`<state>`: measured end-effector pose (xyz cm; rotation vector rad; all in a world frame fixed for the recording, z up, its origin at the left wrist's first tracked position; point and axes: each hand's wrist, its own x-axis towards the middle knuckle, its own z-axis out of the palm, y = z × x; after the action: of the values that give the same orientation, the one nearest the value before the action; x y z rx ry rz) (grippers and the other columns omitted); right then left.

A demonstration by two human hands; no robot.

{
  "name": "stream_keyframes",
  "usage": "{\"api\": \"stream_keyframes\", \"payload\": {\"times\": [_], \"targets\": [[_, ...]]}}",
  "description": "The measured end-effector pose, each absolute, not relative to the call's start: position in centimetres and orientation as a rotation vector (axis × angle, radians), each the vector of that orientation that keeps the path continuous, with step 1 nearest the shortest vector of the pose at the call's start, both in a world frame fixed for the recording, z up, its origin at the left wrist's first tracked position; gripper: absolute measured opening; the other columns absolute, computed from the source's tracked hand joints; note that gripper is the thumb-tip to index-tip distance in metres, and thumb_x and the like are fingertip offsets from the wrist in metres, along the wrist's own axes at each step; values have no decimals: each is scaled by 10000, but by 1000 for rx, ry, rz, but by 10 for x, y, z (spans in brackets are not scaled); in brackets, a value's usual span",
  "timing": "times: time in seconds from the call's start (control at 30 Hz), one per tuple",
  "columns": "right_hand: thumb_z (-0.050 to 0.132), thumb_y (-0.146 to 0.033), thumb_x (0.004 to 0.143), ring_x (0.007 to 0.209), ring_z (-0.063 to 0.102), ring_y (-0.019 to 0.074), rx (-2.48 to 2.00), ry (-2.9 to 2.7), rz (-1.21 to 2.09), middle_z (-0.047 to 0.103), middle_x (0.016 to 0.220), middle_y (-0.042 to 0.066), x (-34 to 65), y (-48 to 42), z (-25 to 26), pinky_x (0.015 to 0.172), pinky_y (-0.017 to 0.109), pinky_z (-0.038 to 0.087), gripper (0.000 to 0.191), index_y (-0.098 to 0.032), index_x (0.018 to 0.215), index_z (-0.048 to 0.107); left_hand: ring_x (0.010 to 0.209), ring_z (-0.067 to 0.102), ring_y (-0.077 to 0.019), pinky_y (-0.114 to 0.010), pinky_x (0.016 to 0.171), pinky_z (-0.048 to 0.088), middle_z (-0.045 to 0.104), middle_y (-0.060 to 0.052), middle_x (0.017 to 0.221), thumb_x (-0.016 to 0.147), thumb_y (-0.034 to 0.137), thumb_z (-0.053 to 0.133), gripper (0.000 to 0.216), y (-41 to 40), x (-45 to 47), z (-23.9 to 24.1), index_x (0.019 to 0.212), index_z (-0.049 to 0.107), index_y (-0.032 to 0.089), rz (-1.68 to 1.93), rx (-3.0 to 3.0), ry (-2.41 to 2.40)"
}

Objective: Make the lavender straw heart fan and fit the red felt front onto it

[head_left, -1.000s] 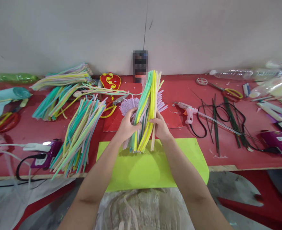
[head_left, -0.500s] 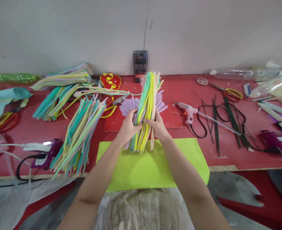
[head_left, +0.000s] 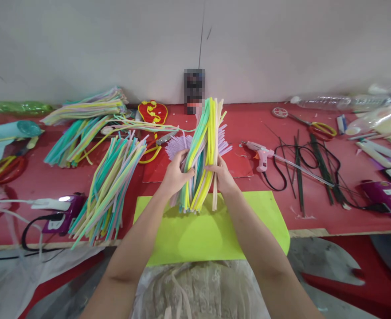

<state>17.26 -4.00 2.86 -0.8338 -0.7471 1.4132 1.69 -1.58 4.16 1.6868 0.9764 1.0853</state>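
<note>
Both hands grip an upright bundle of pastel pipe cleaners [head_left: 205,133], yellow, green, lilac and cream, over the far edge of a lime-green sheet [head_left: 212,235]. My left hand [head_left: 175,173] wraps its fingers round the bundle's left side. My right hand [head_left: 222,176] presses against the right side, fingers closed on the stems. The lower ends hang just above the sheet. Behind the bundle lies a lilac fan of pipe cleaners [head_left: 178,145] on a red board [head_left: 238,164].
A loose heap of pipe cleaners [head_left: 111,186] lies left of the sheet, more heaps [head_left: 82,119] behind it. A hot-glue gun [head_left: 261,155], dark wires [head_left: 315,168] and scissors [head_left: 317,127] lie to the right. A purple device [head_left: 64,212] with cable sits near the red table's front edge [head_left: 348,231].
The bundle stays upright between both hands. My fingers have shifted slightly along the stems and the bundle has risen a little from half a second ago.
</note>
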Motion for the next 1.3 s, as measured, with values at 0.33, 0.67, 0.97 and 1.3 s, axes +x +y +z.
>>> {"api": "stream_keyframes", "payload": {"times": [0.33, 0.67, 0.97, 1.3], "targets": [[616, -127, 547, 748, 669, 196, -828, -763, 1413, 695, 902, -35, 174, -40, 31, 686, 342, 576, 636, -280, 1156, 515, 1171, 553, -235, -436, 1035, 433, 586, -90, 1207, 695, 101, 568, 512, -19, 17, 47, 1188, 460, 187, 1087, 1702, 988], [757, -195, 597, 801, 663, 189, -855, -796, 1408, 666, 962, -19, 170, -40, 31, 761, 369, 580, 671, -303, 1198, 477, 1220, 503, -256, -445, 1042, 419, 521, -120, 1276, 715, 176, 636, 585, -25, 22, 47, 1244, 388, 195, 998, 1743, 1013], [668, -132, 579, 1004, 633, 216, -803, -845, 1407, 648, 1113, -16, 168, -40, 33, 876, 369, 544, 710, -297, 1238, 458, 1193, 514, -273, -476, 1019, 421, 500, -141, 1259, 692, 91, 599, 606, -27, 26, 46, 1235, 349, 192, 964, 1814, 1134], [614, -127, 558, 965, 641, 224, -838, -854, 1416, 670, 1053, -10, 177, -42, 33, 795, 354, 566, 624, -271, 1158, 523, 1238, 482, -259, -477, 1067, 384, 504, -117, 1281, 680, 96, 583, 616, -18, 19, 41, 1242, 353, 203, 1043, 1755, 978]]}}
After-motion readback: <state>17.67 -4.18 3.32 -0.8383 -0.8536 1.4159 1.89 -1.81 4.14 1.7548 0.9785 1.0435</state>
